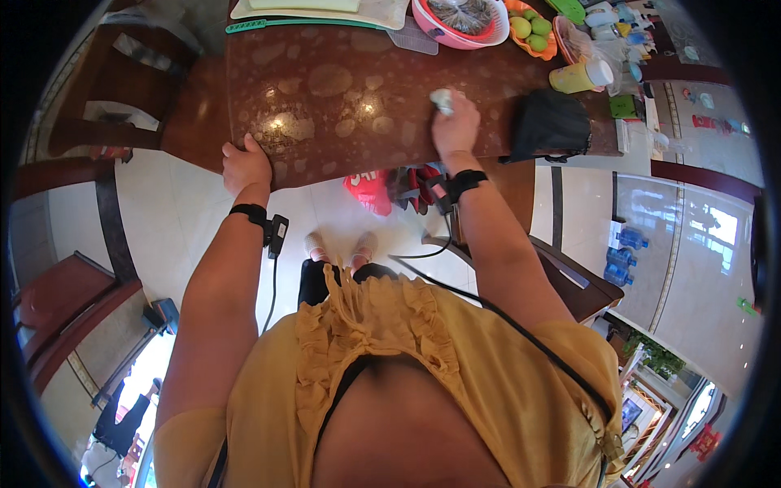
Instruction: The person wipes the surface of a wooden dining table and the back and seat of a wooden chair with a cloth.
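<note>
A dark, glossy wooden table (341, 131) with pale, wet-looking blotches stretches out before me. My left hand (247, 166) rests at its near left corner, thumb and fingers apart and nothing held. Over the right part of the tabletop, my right hand (456, 125) grips a small crumpled whitish wipe (442, 101); its fingers partly hide it, and the material cannot be told for sure. To the right of that hand lies a black fabric bag (551, 125) on the table. Each wrist wears a black strap carrying a small cabled device.
Along the far side are a pale tray (372, 17), a green-handled fly swatter (247, 26), a pink basket (418, 12), an orange fruit bowl (552, 52) and a yellow bottle with a white lid (579, 76). Wooden chairs (183, 119) flank the table. A red plastic bag (369, 192) is below its edge.
</note>
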